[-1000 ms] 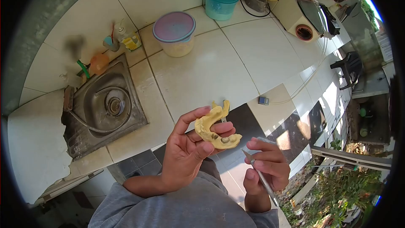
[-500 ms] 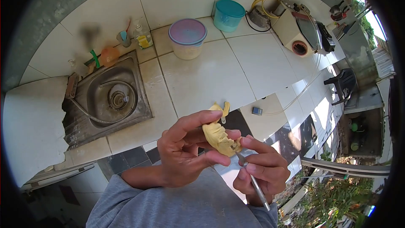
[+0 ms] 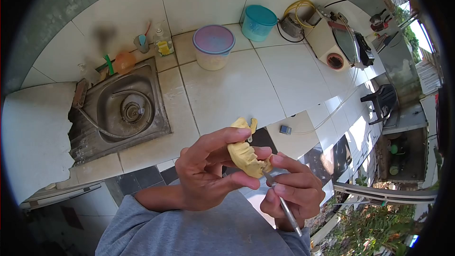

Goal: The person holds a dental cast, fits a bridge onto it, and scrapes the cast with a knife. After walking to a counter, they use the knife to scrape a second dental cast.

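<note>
The left hand (image 3: 206, 173) gripped a yellow dental cast (image 3: 245, 154) at lower centre. The right hand (image 3: 291, 192) pinched a thin metal tool (image 3: 283, 204), its tip apparently touching the cast

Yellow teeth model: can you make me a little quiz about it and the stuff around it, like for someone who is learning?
1. True or false: the left hand holds the yellow teeth model.
2. Pick one: what does the right hand hold?
A. a thin metal tool
B. a spoon
C. a sponge
3. Fill in the gap: the tub nearest the sink has a ____ lid.

Key
1. True.
2. A. Its tip meets the model.
3. Purple.
</note>
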A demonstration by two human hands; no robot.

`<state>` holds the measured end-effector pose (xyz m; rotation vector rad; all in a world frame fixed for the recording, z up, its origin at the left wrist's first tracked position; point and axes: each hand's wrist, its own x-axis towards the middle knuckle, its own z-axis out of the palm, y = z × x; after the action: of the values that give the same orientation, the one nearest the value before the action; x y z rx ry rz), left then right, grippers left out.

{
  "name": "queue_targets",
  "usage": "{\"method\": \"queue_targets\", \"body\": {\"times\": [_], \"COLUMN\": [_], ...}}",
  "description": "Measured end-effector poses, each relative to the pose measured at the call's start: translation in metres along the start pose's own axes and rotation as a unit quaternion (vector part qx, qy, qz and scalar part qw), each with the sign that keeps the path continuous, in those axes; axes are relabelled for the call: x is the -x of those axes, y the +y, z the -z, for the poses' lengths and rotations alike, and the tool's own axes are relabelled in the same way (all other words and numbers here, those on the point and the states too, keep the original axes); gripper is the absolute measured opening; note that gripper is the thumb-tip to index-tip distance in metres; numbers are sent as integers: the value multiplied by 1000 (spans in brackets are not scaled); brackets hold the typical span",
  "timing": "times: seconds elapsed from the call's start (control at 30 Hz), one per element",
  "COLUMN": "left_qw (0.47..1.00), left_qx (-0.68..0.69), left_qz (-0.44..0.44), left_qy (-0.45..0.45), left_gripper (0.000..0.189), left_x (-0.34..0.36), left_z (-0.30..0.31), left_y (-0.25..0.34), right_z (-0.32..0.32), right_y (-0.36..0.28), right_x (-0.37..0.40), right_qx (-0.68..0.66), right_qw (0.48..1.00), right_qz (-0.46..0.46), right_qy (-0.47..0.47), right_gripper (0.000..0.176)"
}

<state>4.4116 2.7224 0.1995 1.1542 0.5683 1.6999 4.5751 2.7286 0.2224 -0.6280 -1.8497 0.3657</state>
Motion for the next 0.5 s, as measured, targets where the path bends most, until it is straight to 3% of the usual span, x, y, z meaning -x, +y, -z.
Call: {"method": "queue_targets", "body": {"times": [0.23,0.5], "left_qw": [999,999], "left_qx": [7,6], "left_qz": [-21,-35], "left_qy": [-34,-6], "left_gripper": [70,70], "left_x": [-3,0], "left_z": [5,4], "left_y": [-1,-1], "right_z": [-2,-3], "right_y": [-2,-2], "right_x": [-2,-7], "right_qx": [-13,-1], "right_qw": [1000,1000], "right_qz": [2,13], "right_qy": [9,-3], "right_gripper": [21,20]}}
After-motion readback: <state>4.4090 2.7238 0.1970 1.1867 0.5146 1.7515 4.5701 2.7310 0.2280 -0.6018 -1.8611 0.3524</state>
